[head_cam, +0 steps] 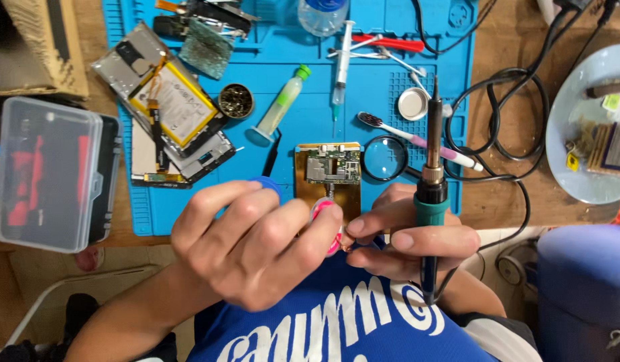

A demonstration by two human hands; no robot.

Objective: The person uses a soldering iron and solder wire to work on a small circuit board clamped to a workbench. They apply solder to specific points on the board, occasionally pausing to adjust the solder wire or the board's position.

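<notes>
Left hand (249,245) closed around a small pink-white spool (326,224); right hand (407,241) gripping a soldering iron (432,181). Both held at the blue mat's (363,87) near edge, beside the circuit board (331,167).

One head-worn camera looks steeply down, close over the blue work mat (363,74) at the desk's near edge

This is a small electronics repair bench, the sort used for fixing phones. A blue silicone work mat (383,74) with moulded compartments covers a wooden table (504,201), and on it lie an opened phone with its yellow battery (172,104) exposed, a bare circuit board (332,166) on a holder, a flux syringe (341,64), tweezers (272,153), a magnifying loupe (385,158) and a brush (417,139). A soldering iron (432,181) and tangled black cables (504,114) complete the picture.
</notes>
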